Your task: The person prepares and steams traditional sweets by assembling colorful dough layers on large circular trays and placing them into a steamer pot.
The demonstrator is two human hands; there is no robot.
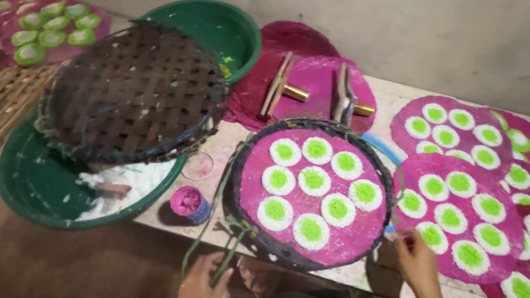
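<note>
At the near edge of the table, my notes:

Left hand: my left hand point(200, 292) is low, at the near-left rim of the round woven tray point(314, 190), fingers curled and pinched on thin green strands point(219, 239) that run up from my fingertips toward the rim.

Right hand: my right hand point(418, 259) is at the tray's near-right rim, fingers bent inward with the tips together; whether they pinch anything I cannot tell, the spot is too small and blurred.

Tray: lies flat between my two hands and just beyond them, dark woven rim, lined with a pink round sheet point(350, 236).

Cakes: ten white discs with green centres point(314, 181) sit on the pink sheet, spaced apart in rough rows.

Beyond my right fingers: more pink sheets with the same discs point(475, 211), overlapping each other to the table's far right.

Beyond the tray: two wooden-handled presses point(284, 86) rest on bare pink sheets.

Beyond my left fingers: a small cup with pink inside point(189, 203), a clear glass point(197, 165) just past it, then a green basin point(34, 191) holding white paste, with a dark woven basket point(134, 94) lying tilted over it. A second green basin point(217, 30) sits behind the basket.
</note>
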